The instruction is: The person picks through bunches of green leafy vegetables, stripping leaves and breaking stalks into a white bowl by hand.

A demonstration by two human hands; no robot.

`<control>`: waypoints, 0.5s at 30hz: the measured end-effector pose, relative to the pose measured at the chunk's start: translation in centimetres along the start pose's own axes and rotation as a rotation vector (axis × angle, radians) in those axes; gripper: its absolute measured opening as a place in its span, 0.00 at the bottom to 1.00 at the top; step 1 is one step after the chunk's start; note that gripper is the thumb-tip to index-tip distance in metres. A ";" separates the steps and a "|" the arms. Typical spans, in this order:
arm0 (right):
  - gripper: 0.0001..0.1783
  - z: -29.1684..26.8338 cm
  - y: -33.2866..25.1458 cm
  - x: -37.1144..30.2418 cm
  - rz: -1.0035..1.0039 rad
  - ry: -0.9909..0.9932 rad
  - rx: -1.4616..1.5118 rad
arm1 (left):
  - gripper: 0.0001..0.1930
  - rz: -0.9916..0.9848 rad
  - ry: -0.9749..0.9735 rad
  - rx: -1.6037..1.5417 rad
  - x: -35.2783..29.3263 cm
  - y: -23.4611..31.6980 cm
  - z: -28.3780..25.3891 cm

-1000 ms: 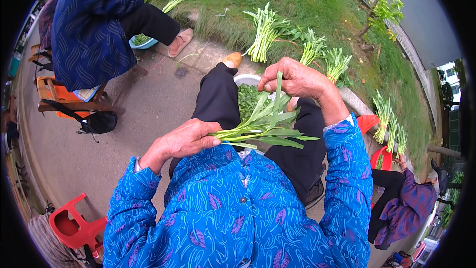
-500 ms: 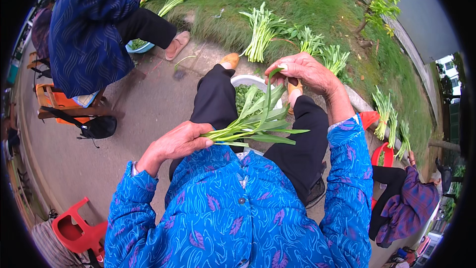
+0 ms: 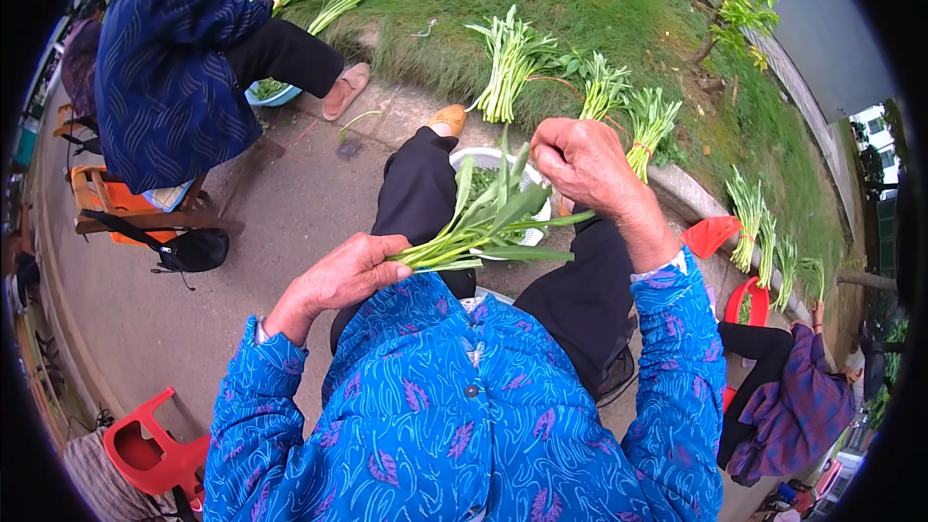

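My left hand (image 3: pixel 353 273) is closed around the stem ends of a bunch of leafy greens (image 3: pixel 488 227), whose long narrow leaves fan out to the right and away from me. To the right of the leaf tips, my right hand (image 3: pixel 580 162) is curled up with its knuckles on top. Whatever its fingers may hold is hidden beneath it. Below the greens, between my knees, a white plastic basket (image 3: pixel 537 222) contains small cut green pieces, partly covered by the leaves.
Bundles of greens (image 3: pixel 510 63) lie along the grass edge ahead, more (image 3: pixel 746 217) at right. A person in dark blue (image 3: pixel 174 77) sits at left, near a wooden chair (image 3: pixel 92 198). A red plastic stool (image 3: pixel 145 445) stands lower left. Another person (image 3: pixel 797 396) sits at far right beside a red basket (image 3: pixel 758 300).
My right hand has turned and closed, drawing slightly away from the leaf it was pinching. The bunch's leaves have shifted, while my left hand stays nearly in place.
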State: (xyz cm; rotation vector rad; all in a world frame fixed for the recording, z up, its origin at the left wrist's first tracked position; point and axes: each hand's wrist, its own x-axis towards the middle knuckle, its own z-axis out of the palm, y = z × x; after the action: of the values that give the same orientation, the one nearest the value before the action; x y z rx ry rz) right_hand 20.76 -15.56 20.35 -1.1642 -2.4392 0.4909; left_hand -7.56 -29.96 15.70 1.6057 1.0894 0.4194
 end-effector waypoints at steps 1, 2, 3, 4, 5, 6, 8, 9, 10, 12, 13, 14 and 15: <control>0.11 1.1 0.6 -0.1 0.048 0.107 0.010 | 0.12 0.001 0.015 -0.003 0.0 0.0 0.0; 0.12 1.8 2.1 0.1 0.159 0.145 0.114 | 0.12 -0.007 0.011 0.016 -0.1 -0.2 0.0; 0.14 2.2 3.0 0.0 0.253 0.175 0.242 | 0.12 -0.015 0.006 0.035 -0.3 -0.4 -0.2; 0.15 2.3 3.9 -0.1 0.338 0.076 0.142 | 0.12 -0.023 0.001 0.055 -0.5 -0.5 -0.3; 0.16 2.3 4.6 -0.3 0.425 -0.023 0.040 | 0.11 -0.017 0.011 0.054 -0.6 -0.5 -0.3; 0.15 2.6 5.3 -0.6 0.381 -0.045 -0.001 | 0.11 -0.012 0.021 0.053 -0.7 -0.4 -0.3; 0.15 3.0 5.6 -1.2 0.288 -0.091 -0.080 | 0.11 -0.008 0.031 0.066 -0.8 -0.2 -0.3; 0.15 2.9 5.5 -1.3 0.221 -0.048 -0.041 | 0.11 -0.010 0.032 0.079 -0.8 -0.2 -0.4; 0.18 2.6 5.3 -1.4 0.155 -0.006 -0.001 | 0.11 -0.012 0.033 0.094 -0.8 -0.2 -0.4; 0.31 1.2 3.8 -0.9 0.020 -0.006 0.062 | 0.11 -0.053 0.016 0.128 -0.8 0.0 -0.6; 0.30 0.3 2.6 -0.5 -0.078 -0.009 0.068 | 0.11 -0.075 0.008 0.145 -0.8 0.0 -0.5; 0.29 -0.5 0.9 -0.1 -0.174 -0.011 0.072 | 0.11 -0.069 0.009 0.145 -0.8 0.1 -0.5; 0.28 -1.0 -0.3 0.1 -0.269 -0.012 0.075 | 0.11 -0.062 0.007 0.146 -0.6 0.1 -0.5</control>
State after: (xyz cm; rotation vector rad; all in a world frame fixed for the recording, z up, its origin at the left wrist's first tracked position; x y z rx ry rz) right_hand 20.96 -15.52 21.41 -0.7892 -2.5137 0.5019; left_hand -8.19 -30.20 16.11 1.6938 1.1943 0.3106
